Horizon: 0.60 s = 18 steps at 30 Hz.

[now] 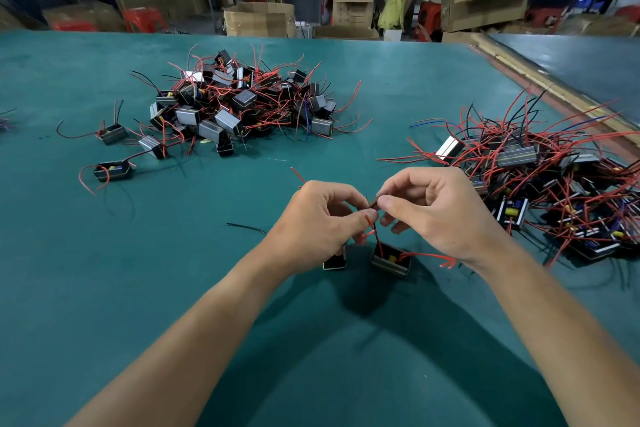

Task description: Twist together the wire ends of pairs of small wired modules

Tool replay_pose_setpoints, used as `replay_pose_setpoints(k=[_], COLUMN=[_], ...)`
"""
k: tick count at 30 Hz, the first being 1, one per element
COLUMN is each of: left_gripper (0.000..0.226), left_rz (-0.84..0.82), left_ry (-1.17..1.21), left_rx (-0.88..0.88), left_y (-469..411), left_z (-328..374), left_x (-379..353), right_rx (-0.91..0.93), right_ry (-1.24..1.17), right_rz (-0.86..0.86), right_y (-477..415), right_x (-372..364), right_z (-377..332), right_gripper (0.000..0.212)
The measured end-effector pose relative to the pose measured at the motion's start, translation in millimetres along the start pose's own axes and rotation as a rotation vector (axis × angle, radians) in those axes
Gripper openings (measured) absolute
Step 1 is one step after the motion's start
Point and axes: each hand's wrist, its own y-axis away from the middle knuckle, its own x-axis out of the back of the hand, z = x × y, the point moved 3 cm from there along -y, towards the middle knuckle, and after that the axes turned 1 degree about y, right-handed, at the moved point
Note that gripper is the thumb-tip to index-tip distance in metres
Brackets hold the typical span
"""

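Both hands meet at lower centre: left hand [320, 222] and right hand [429, 208] pinch red wire ends [372, 215] together, two modules [390, 259] sitting just below on the green table [207, 288].

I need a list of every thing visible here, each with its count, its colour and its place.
table: one, teal, whole foreground
far pile of modules: one, black-grey with red wires, centre-left
right pile of modules: one, same colours, right edge
loose modules: about three, black, left of far pile
paired modules: two, black, below the hands
wire ends: red, pinched between both hands
cardboard boxes: several, brown, behind table
left hand: one, pinches wire ends
right hand: one, pinches wire ends
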Motion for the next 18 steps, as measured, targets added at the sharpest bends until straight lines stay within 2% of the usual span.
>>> replay_pose_setpoints(k=[10, 18], left_gripper=[0.016, 0.011], left_rz=[-0.074, 0.04], left_ry=[0.035, 0.065], left_rx=[0.031, 0.009], left_y=[2.7, 1.7], left_z=[0.9, 1.1], left_x=[1.4, 3.8], right_rx=[0.169, 0.154], right_ry=[0.074, 0.125], right_rz=[-0.091, -0.071], right_y=[1.6, -1.0], right_x=[0.0, 1.5], right_z=[-9.8, -3.4], right_gripper=[0.031, 0.024])
